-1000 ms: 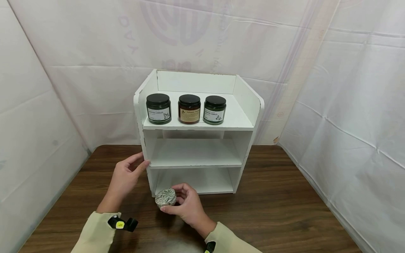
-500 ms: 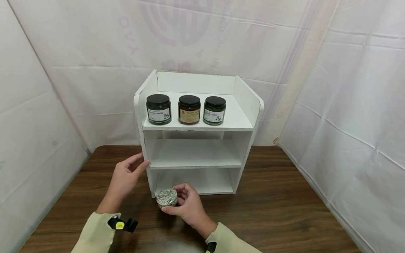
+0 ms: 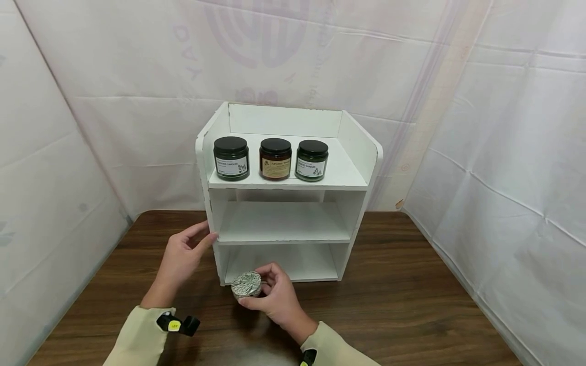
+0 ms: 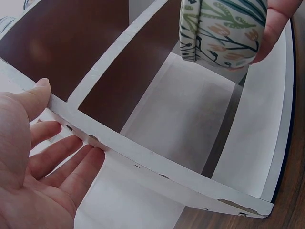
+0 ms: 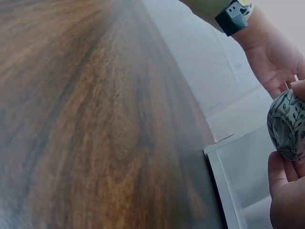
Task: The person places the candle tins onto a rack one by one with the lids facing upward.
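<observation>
White sheeting backs the shelf unit [image 3: 284, 203]; the right hand [image 3: 274, 297], fingers curled round a patterned tin [image 3: 245, 284], has edged nearer its bottom shelf, while the left hand [image 3: 180, 256] stays flat-fingered against its left side.

**What the views leave unseen**

The right hand [image 3: 274, 300] covers the near side of the patterned tin [image 3: 246, 284]; both wrist views cut the tin at the frame edge. Labels on the three jars [image 3: 275, 159] are too small to read in full. The shelf unit [image 4: 157, 162] is only partly in the left wrist view, perhaps its lower tiers.
</observation>
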`<state>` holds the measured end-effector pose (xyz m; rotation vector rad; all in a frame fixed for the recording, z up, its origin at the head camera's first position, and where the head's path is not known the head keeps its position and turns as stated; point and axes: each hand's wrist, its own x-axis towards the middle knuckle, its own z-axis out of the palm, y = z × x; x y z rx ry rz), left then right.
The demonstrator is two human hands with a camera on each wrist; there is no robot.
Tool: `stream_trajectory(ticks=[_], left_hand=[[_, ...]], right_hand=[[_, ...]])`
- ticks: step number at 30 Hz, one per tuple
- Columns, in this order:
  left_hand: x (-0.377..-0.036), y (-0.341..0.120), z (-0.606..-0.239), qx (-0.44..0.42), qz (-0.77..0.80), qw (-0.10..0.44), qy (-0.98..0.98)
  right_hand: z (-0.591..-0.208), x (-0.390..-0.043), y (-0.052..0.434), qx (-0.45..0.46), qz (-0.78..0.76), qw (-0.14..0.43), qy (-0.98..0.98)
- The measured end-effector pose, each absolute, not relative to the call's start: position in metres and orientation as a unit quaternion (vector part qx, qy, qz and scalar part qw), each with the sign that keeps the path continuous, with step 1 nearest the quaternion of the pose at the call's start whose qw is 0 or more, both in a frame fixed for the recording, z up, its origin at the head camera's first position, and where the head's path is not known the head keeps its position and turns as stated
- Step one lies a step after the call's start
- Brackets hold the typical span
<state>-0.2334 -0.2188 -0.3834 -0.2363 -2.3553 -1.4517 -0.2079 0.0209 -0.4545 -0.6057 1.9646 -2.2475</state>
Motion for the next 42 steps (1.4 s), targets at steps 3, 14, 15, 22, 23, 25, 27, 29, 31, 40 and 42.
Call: stream_trajectory(ticks=[3, 14, 15, 22, 23, 25, 27, 29, 31, 40, 42], left_hand=[[-0.233, -0.219, -0.383, -0.080, -0.510, 0.179, -0.837], [-0.233, -0.220, -0.381, -0.075, -0.504, 0.174, -0.842], [-0.233, -0.220, -0.381, -0.077, -0.505, 0.175, -0.842], [-0.232, -0.219, -0.380, -0.077, -0.505, 0.173, -0.842], [-0.232, -0.220, -0.380, -0.076, -0.505, 0.172, -0.842], [-0.231, -0.219, -0.379, -0.074, -0.505, 0.169, -0.843], [-0.230, -0.219, -0.377, -0.073, -0.507, 0.167, -0.842], [-0.229, -0.219, -0.377, -0.073, -0.508, 0.165, -0.842], [-0.229, -0.219, -0.377, -0.073, -0.508, 0.165, -0.842], [-0.232, -0.219, -0.380, -0.072, -0.498, 0.169, -0.847], [-0.233, -0.220, -0.380, -0.073, -0.499, 0.169, -0.847]], right_hand=[[-0.452, -0.209, 0.024, -0.197, -0.735, 0.044, 0.647], [-0.443, -0.214, 0.037, -0.180, -0.748, 0.044, 0.637], [-0.442, -0.214, 0.038, -0.182, -0.748, 0.043, 0.637], [-0.442, -0.215, 0.042, -0.189, -0.746, 0.044, 0.637], [-0.441, -0.214, 0.043, -0.190, -0.746, 0.045, 0.637], [-0.440, -0.213, 0.044, -0.192, -0.748, 0.043, 0.634], [-0.438, -0.211, 0.044, -0.194, -0.751, 0.043, 0.630], [-0.436, -0.210, 0.045, -0.197, -0.754, 0.040, 0.626], [-0.434, -0.208, 0.046, -0.200, -0.756, 0.039, 0.622], [-0.429, -0.203, 0.051, -0.211, -0.762, 0.033, 0.612], [-0.427, -0.202, 0.053, -0.213, -0.762, 0.031, 0.610]])
